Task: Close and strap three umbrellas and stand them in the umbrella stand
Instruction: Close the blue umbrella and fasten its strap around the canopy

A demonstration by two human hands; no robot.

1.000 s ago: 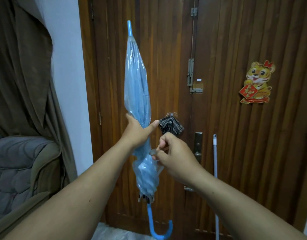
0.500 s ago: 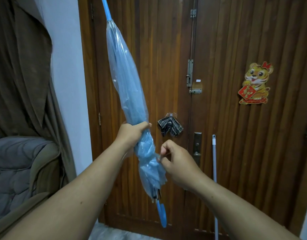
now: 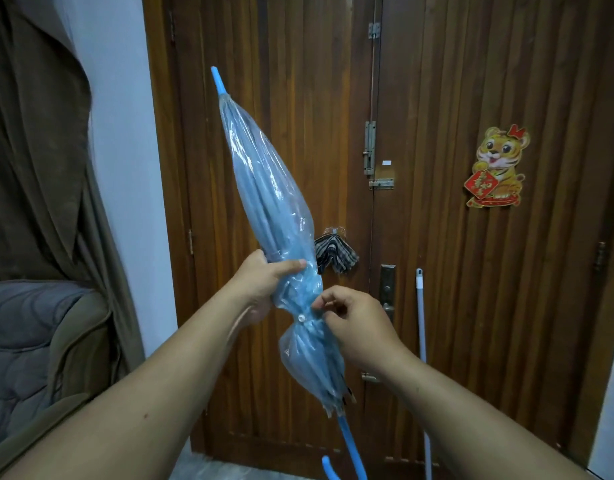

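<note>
- My left hand grips the folded blue umbrella, tilted before the wooden door.
- My right hand pinches its strap beside the snap button.
- A grey armchair sits left, under a brown curtain.

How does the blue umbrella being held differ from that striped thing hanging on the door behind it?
The blue umbrella is long, see-through plastic and tilted; the striped thing is small, opaque and checked grey. The left hand grips the umbrella while the right hand works at its strap, near the white snap; the striped thing hangs untouched on the wooden door. Both look folded shut.
</note>
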